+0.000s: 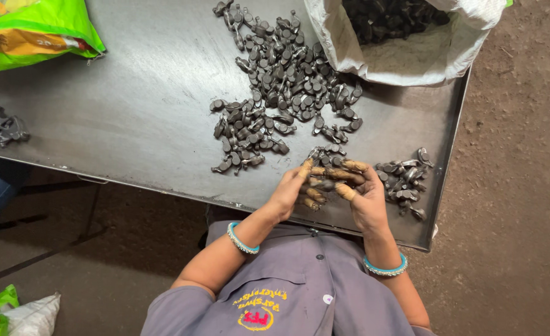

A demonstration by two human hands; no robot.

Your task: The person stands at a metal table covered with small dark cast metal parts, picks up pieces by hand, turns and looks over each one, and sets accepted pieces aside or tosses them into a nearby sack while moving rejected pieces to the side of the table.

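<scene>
My left hand (290, 190) and my right hand (363, 196) meet over the near edge of a dark metal table (132, 112). Both have finger guards on the fingertips. Between them they hold a small dark metal part (326, 184), fingers curled around it. A large heap of the same dark metal parts (284, 81) lies spread just beyond my hands. A smaller pile of parts (404, 180) sits to the right of my right hand, near the table's corner.
An open white sack (405, 59) with more dark parts stands at the far right. A green and yellow bag (32, 28) lies at the far left, and a few parts (1, 124) near the left edge. Bare dirt floor surrounds the table.
</scene>
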